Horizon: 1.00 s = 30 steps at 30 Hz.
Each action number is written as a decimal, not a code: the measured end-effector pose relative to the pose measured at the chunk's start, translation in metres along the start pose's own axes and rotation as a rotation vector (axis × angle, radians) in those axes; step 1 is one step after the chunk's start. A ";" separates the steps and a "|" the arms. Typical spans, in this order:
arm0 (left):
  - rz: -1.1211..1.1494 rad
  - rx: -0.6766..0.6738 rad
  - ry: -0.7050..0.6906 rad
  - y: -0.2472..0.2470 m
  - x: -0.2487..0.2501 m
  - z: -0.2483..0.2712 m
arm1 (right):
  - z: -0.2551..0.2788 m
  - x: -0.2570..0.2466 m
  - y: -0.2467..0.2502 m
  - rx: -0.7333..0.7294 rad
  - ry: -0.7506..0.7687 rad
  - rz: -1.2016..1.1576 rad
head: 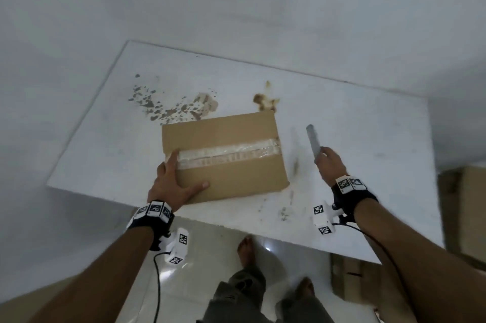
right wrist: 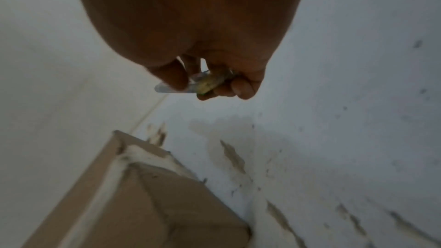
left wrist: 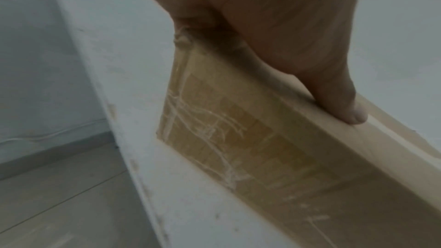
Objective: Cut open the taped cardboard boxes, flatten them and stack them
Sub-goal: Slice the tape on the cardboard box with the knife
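Observation:
A brown cardboard box [head: 226, 162] lies on the white table [head: 368, 125], its top seam closed with a strip of clear tape [head: 231, 152]. My left hand [head: 181, 175] presses flat on the box's near-left corner, one finger reaching the tape's end and the thumb [left wrist: 343, 101] stretched along the top edge. The taped side of the box [left wrist: 238, 139] shows below it. My right hand [head: 326, 159] hovers to the right of the box, apart from it, gripping a slim grey cutter [head: 313, 141] that points up and away. The same cutter [right wrist: 205, 82] shows pinched between thumb and fingers.
Brown stains [head: 178, 107] mark the table behind the box. More cardboard [head: 462, 212] stands on the floor at the right, and a flat piece [head: 349, 278] lies under the table's near-right corner. My feet [head: 247, 249] are at the table's near edge.

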<state>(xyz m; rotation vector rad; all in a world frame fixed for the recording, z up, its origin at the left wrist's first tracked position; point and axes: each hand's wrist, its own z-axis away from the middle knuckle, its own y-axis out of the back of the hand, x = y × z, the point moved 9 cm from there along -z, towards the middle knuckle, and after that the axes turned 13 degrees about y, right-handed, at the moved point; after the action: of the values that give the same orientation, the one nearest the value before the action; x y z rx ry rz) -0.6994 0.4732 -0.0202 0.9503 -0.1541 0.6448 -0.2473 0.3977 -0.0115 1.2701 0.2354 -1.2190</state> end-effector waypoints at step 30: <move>0.043 -0.050 -0.192 -0.095 0.078 0.045 | 0.106 -0.091 0.019 -0.203 0.424 -0.099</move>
<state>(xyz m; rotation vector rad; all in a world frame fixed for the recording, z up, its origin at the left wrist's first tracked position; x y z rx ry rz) -0.5747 0.4333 -0.0304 0.9619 -0.3605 0.5859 -0.3185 0.3588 0.1037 1.3384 0.7201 -0.9682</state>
